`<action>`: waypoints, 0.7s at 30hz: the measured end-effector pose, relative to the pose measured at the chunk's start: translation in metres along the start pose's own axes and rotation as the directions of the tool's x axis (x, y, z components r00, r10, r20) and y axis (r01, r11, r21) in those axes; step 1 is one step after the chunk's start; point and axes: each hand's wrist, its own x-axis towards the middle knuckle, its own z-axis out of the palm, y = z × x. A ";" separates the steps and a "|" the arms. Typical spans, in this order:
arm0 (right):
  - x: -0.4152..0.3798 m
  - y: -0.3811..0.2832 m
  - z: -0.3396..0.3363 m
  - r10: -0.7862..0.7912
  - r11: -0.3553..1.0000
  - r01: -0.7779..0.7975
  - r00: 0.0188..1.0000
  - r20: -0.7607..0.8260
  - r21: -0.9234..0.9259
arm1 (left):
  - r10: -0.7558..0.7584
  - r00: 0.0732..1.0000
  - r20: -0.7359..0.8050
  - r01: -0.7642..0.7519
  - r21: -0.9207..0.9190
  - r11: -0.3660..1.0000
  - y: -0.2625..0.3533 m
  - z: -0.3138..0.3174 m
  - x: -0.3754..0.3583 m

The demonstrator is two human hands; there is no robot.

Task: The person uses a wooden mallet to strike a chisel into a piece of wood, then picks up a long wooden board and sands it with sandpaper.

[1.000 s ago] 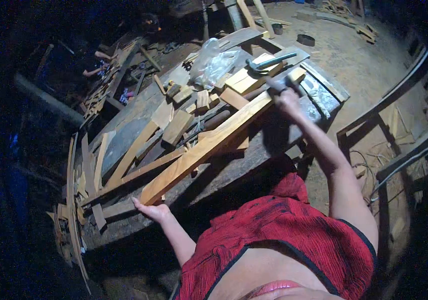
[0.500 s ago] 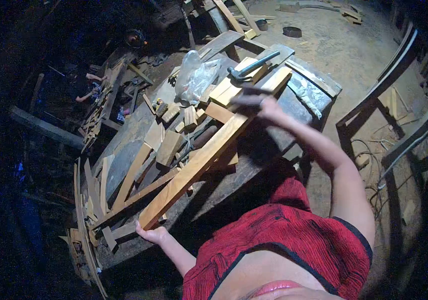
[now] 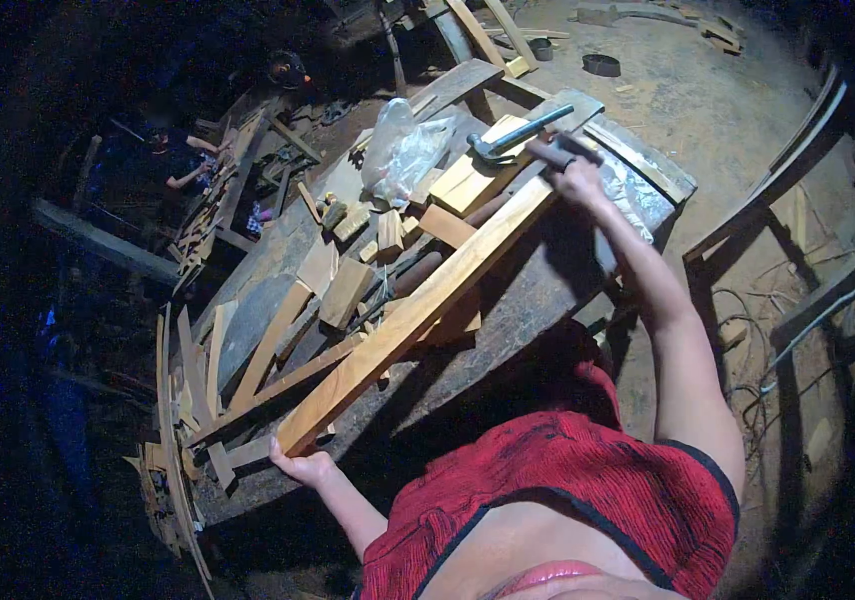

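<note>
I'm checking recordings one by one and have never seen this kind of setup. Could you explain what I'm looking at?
There is no machine here: a person works bare-handed, and the view comes from one camera on their head, looking forward and down. The left hand supports the near end of a long wooden beam. The right hand, near its far end, grips a dark tool too unclear to name. On the workbench lie wood blocks and a clear plastic bag; a claw hammer rests on pale wood.

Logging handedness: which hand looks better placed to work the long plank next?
Probably the right hand: it grips a dark object near the far end of the plank, while the left hand cups its near end.
</note>
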 end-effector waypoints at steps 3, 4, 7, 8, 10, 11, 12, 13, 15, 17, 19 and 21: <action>-0.072 -0.064 0.002 -0.390 0.641 0.351 0.915 -0.104 0.683 | 0.001 1.000 -0.023 -0.001 -0.002 1.000 0.003 0.012 -0.007; -0.072 -0.049 0.064 -0.327 0.896 0.310 0.945 0.001 0.317 | -0.004 1.000 -0.025 0.004 -0.002 1.000 0.002 0.012 -0.007; -0.124 -0.094 0.042 -0.677 0.704 0.651 0.736 -0.007 0.283 | -0.015 0.998 -0.064 0.013 -0.020 1.000 0.001 0.006 0.002; -0.126 -0.092 0.056 -0.723 0.652 0.711 0.687 -0.065 0.265 | -0.011 0.998 -0.069 0.009 -0.022 1.000 0.002 0.006 0.001; -0.108 -0.086 0.031 -0.674 0.682 0.640 0.738 -0.035 0.354 | -0.005 0.999 -0.047 0.003 -0.046 0.999 0.003 0.008 -0.002; -0.078 -0.077 0.037 -0.668 0.640 0.591 0.744 -0.025 0.491 | 0.007 0.996 -0.088 -0.010 -0.040 0.999 0.001 0.005 0.000; -0.069 -0.074 0.006 -0.568 0.625 0.358 0.818 0.090 0.694 | 0.005 0.996 -0.090 -0.009 -0.042 0.999 0.000 0.003 0.001; -0.033 -0.035 0.027 -0.526 0.633 0.400 0.850 -0.010 0.663 | -0.012 0.996 -0.083 0.009 -0.035 0.999 -0.001 0.001 0.001; -0.019 -0.018 0.010 -0.405 0.655 0.319 0.914 -0.039 0.685 | -0.035 0.997 -0.073 0.033 -0.028 0.999 0.000 0.001 0.000; 0.001 -0.005 0.012 -0.040 0.974 0.012 0.992 0.123 0.224 | -0.009 0.999 -0.046 0.009 -0.009 1.000 0.002 0.007 -0.008; -0.004 -0.014 0.022 0.141 0.990 -0.141 0.990 0.031 0.002 | -0.009 0.999 -0.050 0.008 -0.010 1.000 0.001 0.009 -0.010; -0.048 -0.056 0.035 -0.125 0.946 0.138 0.990 -0.064 0.294 | -0.005 0.998 -0.061 0.004 -0.013 1.000 -0.002 0.005 -0.005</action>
